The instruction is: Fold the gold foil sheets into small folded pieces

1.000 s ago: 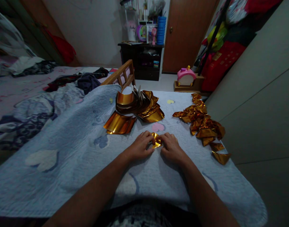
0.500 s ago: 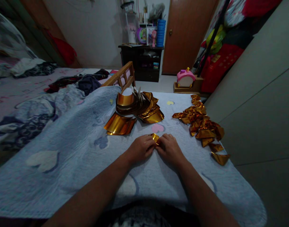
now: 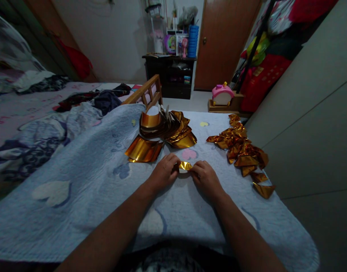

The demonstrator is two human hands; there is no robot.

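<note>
A small piece of gold foil paper (image 3: 185, 166) is stretched between my hands, just above or on the blue quilt. My left hand (image 3: 165, 170) pinches its left end, and my right hand (image 3: 205, 176) grips the right end. Some of the foil is hidden under the fingers. Beyond my hands, a fanned stack of gold foil sheets (image 3: 145, 149) lies with its sheets curling upward. Over to the right is a heap of folded gold foil pieces (image 3: 241, 145), boat-like in shape, trailing toward the quilt's edge.
The blue quilt (image 3: 94, 196) covers the surface, with a wooden rail (image 3: 143, 90) behind it. Bedding and clothes (image 3: 105, 100) lie to the left. A pink toy (image 3: 222, 94) rests on a box past the far edge. A pale cabinet (image 3: 318, 124) stands close on the right.
My hands have moved apart, the left one shifting left and slightly away. More of the gold foil now shows between them. The stack and heap stay put.
</note>
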